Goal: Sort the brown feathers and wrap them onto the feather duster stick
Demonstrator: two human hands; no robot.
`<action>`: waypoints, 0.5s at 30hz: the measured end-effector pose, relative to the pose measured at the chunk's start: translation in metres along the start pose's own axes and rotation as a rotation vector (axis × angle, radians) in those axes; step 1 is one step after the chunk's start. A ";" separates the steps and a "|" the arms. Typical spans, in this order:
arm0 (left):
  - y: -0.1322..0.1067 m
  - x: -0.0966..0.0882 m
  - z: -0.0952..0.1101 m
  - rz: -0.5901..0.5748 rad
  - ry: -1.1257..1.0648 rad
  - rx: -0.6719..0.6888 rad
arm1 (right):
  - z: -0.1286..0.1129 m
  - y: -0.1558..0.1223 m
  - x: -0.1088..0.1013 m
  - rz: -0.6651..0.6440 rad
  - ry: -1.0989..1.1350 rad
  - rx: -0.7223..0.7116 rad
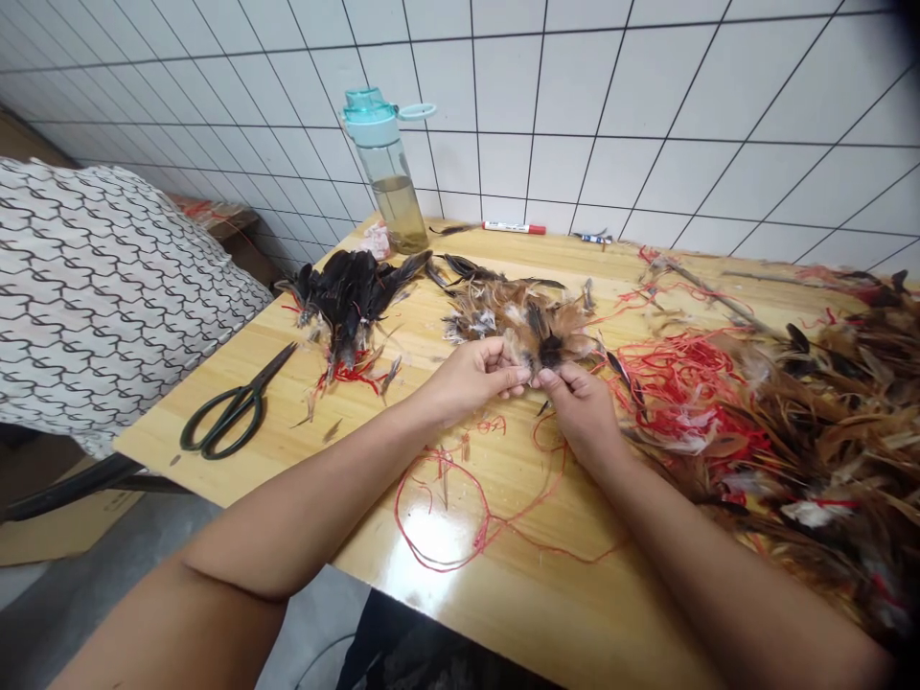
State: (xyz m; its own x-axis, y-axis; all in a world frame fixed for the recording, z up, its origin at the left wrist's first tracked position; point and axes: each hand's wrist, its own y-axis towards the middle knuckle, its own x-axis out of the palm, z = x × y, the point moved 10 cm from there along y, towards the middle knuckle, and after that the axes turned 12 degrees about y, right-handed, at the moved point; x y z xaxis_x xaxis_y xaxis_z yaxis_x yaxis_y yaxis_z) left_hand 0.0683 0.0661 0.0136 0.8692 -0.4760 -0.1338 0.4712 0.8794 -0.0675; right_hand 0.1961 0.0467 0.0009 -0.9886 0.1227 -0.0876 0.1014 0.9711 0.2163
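The wooden table [553, 594] has its left edge slanting from just left of the water bottle [395, 187] toward the person; its far edge runs rightward from the bottle along the tiled wall [567, 86]. In front of the bottle, bare wood shows between the forearms (around a loop of red string [480, 540]), while far to its right a brown feather heap [840, 402] and a red string tangle [682, 374] crowd the surface.

In front and to the right of the bottle, the left hand [478, 379] and right hand [582, 407] meet, thumbs and fingers pinched narrow on the base of one brown-and-black feather tuft [550, 347].

Counted: one bottle, one black bundle of feathers [352, 297] just before it, one pair of scissors [237, 412] (handles toward the person) to its front left, two markers [514, 228] to its right.
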 end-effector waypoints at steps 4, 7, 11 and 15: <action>0.000 0.000 -0.001 0.029 -0.013 0.027 | -0.004 -0.002 0.002 -0.012 -0.151 -0.052; 0.001 -0.003 -0.002 0.047 -0.021 0.028 | -0.002 -0.003 0.006 -0.048 -0.191 -0.057; 0.001 -0.005 -0.004 0.070 -0.017 0.020 | -0.002 -0.002 0.009 -0.087 -0.149 -0.070; 0.002 -0.005 -0.005 0.085 -0.011 0.024 | -0.001 0.000 0.013 -0.112 -0.079 -0.078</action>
State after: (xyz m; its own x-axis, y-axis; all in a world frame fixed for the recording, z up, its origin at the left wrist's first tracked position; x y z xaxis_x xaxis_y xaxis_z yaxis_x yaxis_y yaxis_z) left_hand 0.0639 0.0699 0.0090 0.9077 -0.3999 -0.1271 0.3991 0.9163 -0.0324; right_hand 0.1834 0.0478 0.0010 -0.9810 0.0336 -0.1909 -0.0206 0.9611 0.2755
